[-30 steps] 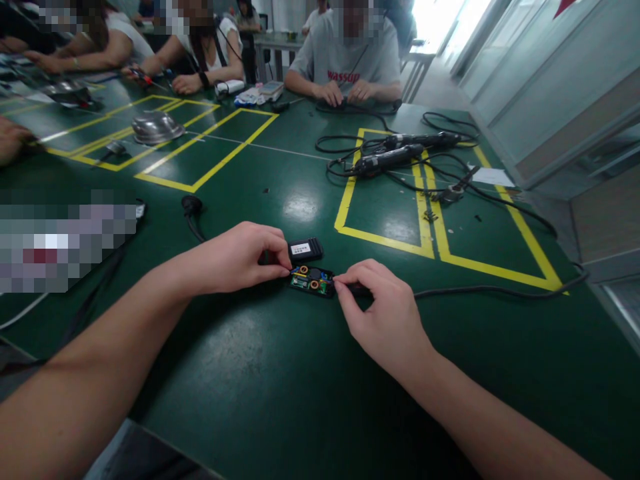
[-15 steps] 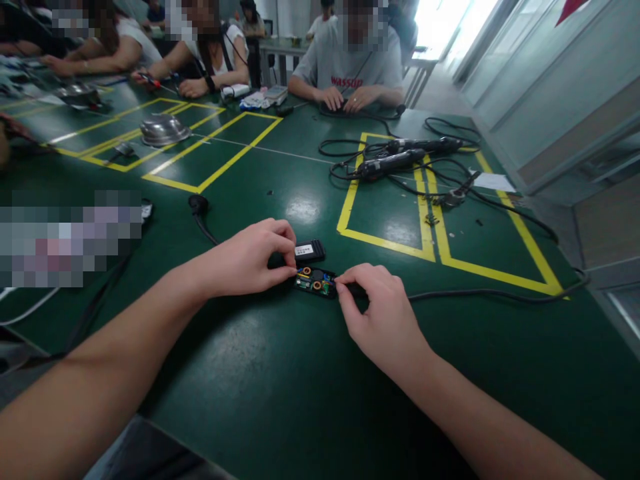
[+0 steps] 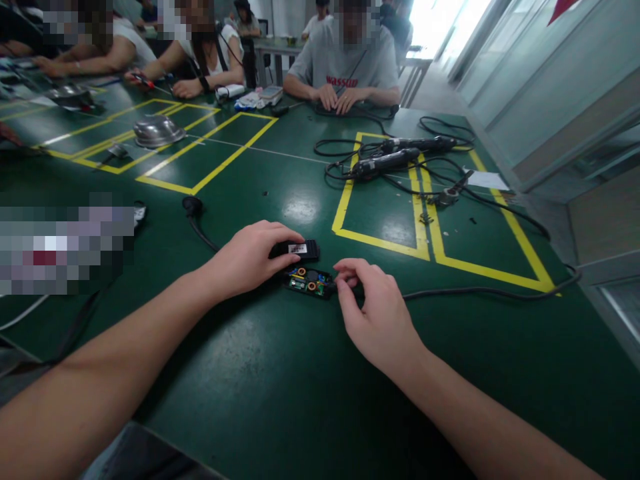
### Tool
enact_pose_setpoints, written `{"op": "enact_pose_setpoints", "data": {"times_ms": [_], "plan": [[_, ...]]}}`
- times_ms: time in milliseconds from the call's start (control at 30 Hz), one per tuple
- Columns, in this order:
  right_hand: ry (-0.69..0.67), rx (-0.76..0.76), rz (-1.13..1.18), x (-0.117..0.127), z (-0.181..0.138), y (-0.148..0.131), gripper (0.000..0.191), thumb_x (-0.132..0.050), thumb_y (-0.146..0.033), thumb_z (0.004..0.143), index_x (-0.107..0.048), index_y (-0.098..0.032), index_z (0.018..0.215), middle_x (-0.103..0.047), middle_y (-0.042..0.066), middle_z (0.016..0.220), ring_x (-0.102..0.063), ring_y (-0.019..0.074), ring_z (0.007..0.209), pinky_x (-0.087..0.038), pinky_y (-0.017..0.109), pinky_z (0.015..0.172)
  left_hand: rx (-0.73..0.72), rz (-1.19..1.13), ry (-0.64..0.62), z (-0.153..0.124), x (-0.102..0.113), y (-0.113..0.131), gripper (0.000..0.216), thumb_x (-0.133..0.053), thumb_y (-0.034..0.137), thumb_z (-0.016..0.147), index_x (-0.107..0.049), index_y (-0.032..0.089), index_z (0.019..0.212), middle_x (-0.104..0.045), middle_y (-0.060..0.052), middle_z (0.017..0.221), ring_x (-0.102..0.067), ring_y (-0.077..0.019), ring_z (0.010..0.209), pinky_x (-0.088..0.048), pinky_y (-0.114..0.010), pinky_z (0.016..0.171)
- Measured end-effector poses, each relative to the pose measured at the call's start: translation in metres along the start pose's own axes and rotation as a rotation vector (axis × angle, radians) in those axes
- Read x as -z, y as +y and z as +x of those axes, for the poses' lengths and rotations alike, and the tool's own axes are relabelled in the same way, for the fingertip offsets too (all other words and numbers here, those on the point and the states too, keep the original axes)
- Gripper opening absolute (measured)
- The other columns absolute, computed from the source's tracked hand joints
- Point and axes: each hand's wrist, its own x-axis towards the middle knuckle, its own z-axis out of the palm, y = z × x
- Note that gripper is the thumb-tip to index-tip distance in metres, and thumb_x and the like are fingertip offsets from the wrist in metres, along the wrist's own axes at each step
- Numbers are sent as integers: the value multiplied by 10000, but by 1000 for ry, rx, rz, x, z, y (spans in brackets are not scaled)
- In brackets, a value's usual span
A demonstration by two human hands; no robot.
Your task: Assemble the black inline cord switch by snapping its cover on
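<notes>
Both hands rest low on the green table (image 3: 280,400), close together near its middle. The left hand (image 3: 250,259) lies with its fingers stretched over a small black cover (image 3: 300,249) with a white label, touching its near-left end; whether the fingers actually grip it cannot be told. The right hand (image 3: 373,313) has thumb and forefinger pinched together at the right end of an opened black adapter (image 3: 309,280), whose bare circuit board shows orange coils and blue and green parts.

The adapter lies flat, its long axis running left to right, tilted slightly so that the right end sits nearer. Its black cable (image 3: 480,291) leaves from under the right hand and runs off to the right. The cover lies just beyond the adapter, roughly parallel to it.

Where the cable joins the adapter is hidden by the right fingers, and the cover's left end is hidden under the left hand. A blurred patch covers something at the left edge.

Farther off, two black electric screwdrivers (image 3: 385,162) lie among tangled cords on the yellow floor-tape squares. A black plug (image 3: 191,204) lies to the far left of the hands, a metal bowl (image 3: 156,130) beyond it. Other people sit along the far side, their hands on the table.
</notes>
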Motion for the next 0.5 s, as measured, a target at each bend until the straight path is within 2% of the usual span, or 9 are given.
{"op": "enact_pose_setpoints", "data": {"times_ms": [133, 333, 400, 500], "plan": [[6, -40, 55, 1, -1, 1, 292, -484, -188, 974, -662, -239, 1201, -782, 74, 1023, -720, 259, 901, -486, 454, 872, -122, -63, -20, -2, 5, 4, 313, -730, 365, 1037, -803, 243, 1317, -827, -92, 1306, -747, -274, 1213, -571, -431, 1110], [-27, -45, 48, 1, -1, 1, 353, -509, -169, 905, -656, -241, 1217, -773, 81, 1049, -706, 274, 932, -491, 463, 880, -157, -74, 21, -5, 9, 10, 308, -711, 380, 1051, -811, 237, 1305, -822, -96, 1310, -745, -276, 1210, -573, -430, 1121], [-28, -41, 36, 1, -1, 0, 360, -511, -165, 884, -656, -242, 1204, -766, 81, 1043, -699, 277, 930, -491, 459, 871, -162, -107, 1, -6, 12, 13, 321, -712, 396, 1043, -812, 235, 1302, -826, -91, 1289, -760, -266, 1174, -583, -406, 1092], [-31, -41, 15, 1, -2, 1, 391, -510, -154, 858, -653, -245, 1211, -759, 78, 1033, -691, 275, 920, -489, 454, 866, -179, -149, -90, -9, 17, 18, 299, -717, 360, 1022, -817, 239, 1276, -848, -64, 1154, -785, -240, 1041, -600, -363, 986]]}}
